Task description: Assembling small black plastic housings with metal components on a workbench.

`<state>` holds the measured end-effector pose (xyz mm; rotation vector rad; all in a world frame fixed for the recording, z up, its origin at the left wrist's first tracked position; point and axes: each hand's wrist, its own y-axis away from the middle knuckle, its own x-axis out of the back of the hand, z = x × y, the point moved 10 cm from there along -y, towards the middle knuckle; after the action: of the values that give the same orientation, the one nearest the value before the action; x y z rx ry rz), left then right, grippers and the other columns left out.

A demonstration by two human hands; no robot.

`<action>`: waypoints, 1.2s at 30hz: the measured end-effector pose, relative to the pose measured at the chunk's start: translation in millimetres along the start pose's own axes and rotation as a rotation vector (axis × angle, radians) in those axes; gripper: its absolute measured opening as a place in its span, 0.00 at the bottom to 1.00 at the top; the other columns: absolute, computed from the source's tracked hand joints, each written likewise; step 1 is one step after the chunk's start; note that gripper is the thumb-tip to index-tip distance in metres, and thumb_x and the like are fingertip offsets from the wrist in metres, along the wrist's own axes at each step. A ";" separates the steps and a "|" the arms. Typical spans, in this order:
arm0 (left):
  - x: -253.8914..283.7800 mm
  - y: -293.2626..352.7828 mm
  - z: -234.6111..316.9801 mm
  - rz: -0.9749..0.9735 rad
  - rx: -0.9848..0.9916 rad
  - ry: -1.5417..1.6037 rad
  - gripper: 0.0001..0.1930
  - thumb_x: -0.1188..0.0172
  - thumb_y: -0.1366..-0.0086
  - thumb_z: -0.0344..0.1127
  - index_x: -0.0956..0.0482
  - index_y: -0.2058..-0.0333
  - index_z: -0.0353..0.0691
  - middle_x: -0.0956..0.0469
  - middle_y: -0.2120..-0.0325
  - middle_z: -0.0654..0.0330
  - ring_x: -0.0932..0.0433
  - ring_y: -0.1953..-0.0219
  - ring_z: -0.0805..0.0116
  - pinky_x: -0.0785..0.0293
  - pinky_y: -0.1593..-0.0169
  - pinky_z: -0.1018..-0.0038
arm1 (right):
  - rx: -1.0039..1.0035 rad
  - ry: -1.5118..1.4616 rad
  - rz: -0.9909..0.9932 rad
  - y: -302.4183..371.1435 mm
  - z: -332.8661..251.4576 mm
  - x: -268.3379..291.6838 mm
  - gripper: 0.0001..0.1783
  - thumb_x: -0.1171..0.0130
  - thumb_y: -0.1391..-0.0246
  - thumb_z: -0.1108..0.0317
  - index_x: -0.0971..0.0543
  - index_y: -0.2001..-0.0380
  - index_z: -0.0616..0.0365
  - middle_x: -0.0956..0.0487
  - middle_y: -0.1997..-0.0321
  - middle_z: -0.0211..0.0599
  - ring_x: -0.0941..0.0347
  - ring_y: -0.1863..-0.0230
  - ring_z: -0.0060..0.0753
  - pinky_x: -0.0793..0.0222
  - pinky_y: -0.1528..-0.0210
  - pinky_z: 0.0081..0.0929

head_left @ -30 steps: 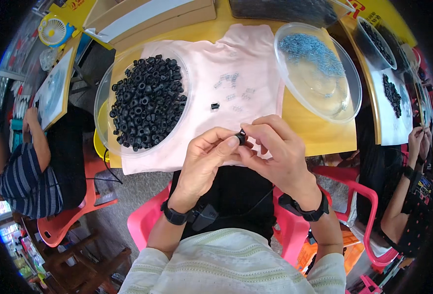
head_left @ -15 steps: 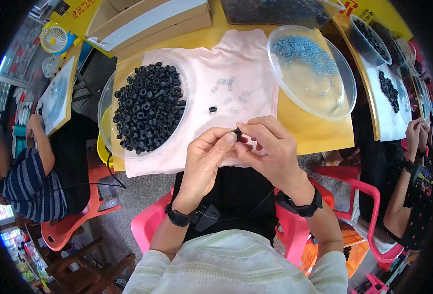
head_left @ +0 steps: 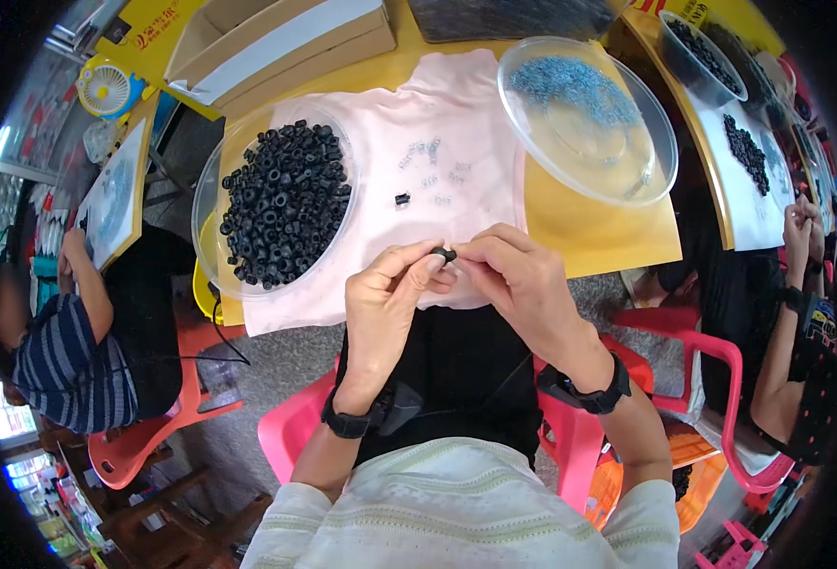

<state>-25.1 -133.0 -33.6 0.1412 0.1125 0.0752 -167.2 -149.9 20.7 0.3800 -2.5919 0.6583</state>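
Between the thumb and forefinger of my left hand is a small black cylindrical part, held over the table's near edge. My right hand is pinched shut at the right side of that part; what its fingertips grip is too small to make out. Ahead of my hands, another black part lies on the pink cloth. Beyond it are several tiny shiny pieces in loose clusters. A clear round tub full of similar black parts stands at the left.
A clear shallow lid with a heap of tiny bluish metal pieces sits at the right. An open cardboard box and a dark flat tray stand at the back. People work at tables on both sides.
Both hands have shifted slightly left, and the right fingers have drawn closer together beside the black part. More of the black part now shows. The whole view has turned slightly.
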 end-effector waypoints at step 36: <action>-14.8 -7.4 10.0 -0.020 -0.179 -0.374 0.10 0.34 0.48 0.21 0.20 0.66 0.29 0.24 0.62 0.55 0.22 0.66 0.66 0.26 0.65 0.75 | 0.071 0.386 -0.084 -35.6 4.7 -45.2 0.36 0.50 0.41 0.48 0.41 0.33 0.51 0.52 0.26 0.49 0.61 0.26 0.55 0.62 0.27 0.47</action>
<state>-38.1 -143.0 -23.3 -0.0262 -0.2660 0.0373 -116.8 -175.6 9.3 0.3441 -2.1813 0.7174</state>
